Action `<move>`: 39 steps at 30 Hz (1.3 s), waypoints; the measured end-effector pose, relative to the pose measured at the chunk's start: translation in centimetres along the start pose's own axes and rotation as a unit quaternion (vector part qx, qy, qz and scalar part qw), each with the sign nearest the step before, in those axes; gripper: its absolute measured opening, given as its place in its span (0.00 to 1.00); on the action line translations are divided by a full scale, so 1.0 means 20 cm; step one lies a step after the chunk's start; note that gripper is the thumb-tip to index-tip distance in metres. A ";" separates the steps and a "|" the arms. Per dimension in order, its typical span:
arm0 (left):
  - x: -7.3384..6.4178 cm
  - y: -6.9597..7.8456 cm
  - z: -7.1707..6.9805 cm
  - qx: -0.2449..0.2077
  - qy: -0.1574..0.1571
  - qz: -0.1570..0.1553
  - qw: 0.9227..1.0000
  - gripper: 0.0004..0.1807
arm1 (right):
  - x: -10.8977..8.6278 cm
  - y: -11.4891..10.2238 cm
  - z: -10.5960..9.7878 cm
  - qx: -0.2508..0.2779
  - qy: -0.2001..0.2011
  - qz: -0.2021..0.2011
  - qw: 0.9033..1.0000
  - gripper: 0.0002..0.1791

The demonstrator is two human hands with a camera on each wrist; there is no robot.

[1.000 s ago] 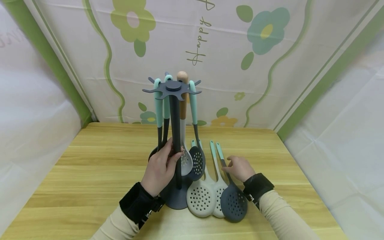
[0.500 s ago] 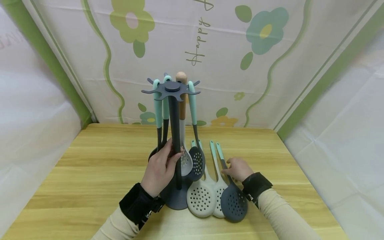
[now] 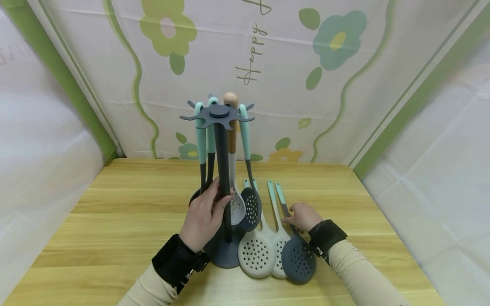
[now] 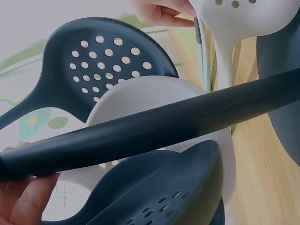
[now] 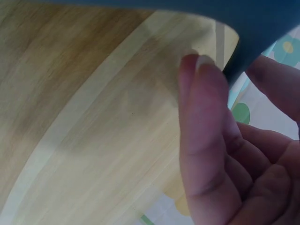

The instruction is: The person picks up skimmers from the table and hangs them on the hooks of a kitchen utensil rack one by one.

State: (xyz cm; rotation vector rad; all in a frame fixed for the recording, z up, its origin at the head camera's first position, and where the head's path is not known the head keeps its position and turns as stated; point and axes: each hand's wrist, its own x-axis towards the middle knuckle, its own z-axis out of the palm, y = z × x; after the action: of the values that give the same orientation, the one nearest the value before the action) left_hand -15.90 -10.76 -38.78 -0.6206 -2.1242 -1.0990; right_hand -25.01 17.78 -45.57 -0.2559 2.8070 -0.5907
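A dark utensil stand [image 3: 222, 161] rises from a round base, and my left hand [image 3: 200, 221] grips its pole about halfway down. From the stand's hooked top hang several utensils, among them a dark slotted spoon [image 3: 250, 208] and a pale slotted one with a wooden handle [image 3: 232, 138]. To the right, a dark skimmer [image 3: 298, 259] with a mint handle end lies on the table. My right hand [image 3: 304, 216] pinches its shaft between thumb and fingers; the right wrist view shows the fingers [image 5: 201, 140] at the skimmer's dark neck.
A pale round skimmer [image 3: 256, 256] and another pale perforated utensil [image 3: 279, 255] lie between the stand and the dark skimmer. All stand on a wood-grain table [image 3: 126, 221]. A flower-printed cloth [image 3: 283, 119] hangs behind, with white cloth at both sides.
The right hand's fingers have settled slightly lower on the dark skimmer's shaft. The left hand and the stand keep their place.
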 end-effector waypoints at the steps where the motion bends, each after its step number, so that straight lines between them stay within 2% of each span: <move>1: 0.00 0.00 0.00 0.001 0.000 0.001 1.000 0.20 | 0.00 0.00 0.00 0.000 0.000 -0.001 1.000 0.27; 5: 0.00 0.00 0.00 0.005 0.000 0.003 1.000 0.20 | 0.00 0.02 0.01 0.005 -0.004 0.000 1.000 0.21; 11: 0.00 -0.01 0.01 0.007 0.006 0.006 1.000 0.20 | 0.00 0.02 0.01 0.013 -0.009 0.004 1.000 0.19; 18: 0.00 0.00 0.00 0.005 -0.001 0.004 1.000 0.19 | 0.00 0.02 0.00 0.027 -0.026 0.022 0.999 0.10; 27: 0.00 0.00 0.00 0.002 -0.002 0.003 1.000 0.19 | -0.01 0.05 -0.01 0.048 -0.015 0.023 0.998 0.13; 34: 0.00 0.00 0.00 0.002 0.003 0.005 1.000 0.20 | -0.04 0.04 -0.05 0.078 -0.010 0.019 0.997 0.17; 39: 0.00 0.01 0.00 -0.004 -0.008 -0.001 1.000 0.19 | -0.05 0.04 -0.06 0.081 -0.003 0.022 0.996 0.19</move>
State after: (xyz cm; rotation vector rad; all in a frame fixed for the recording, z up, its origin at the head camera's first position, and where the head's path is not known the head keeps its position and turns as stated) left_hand -15.79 -10.74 -38.64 -0.6327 -2.1359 -1.1090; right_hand -24.47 19.14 -44.55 -0.1623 2.7319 -0.8018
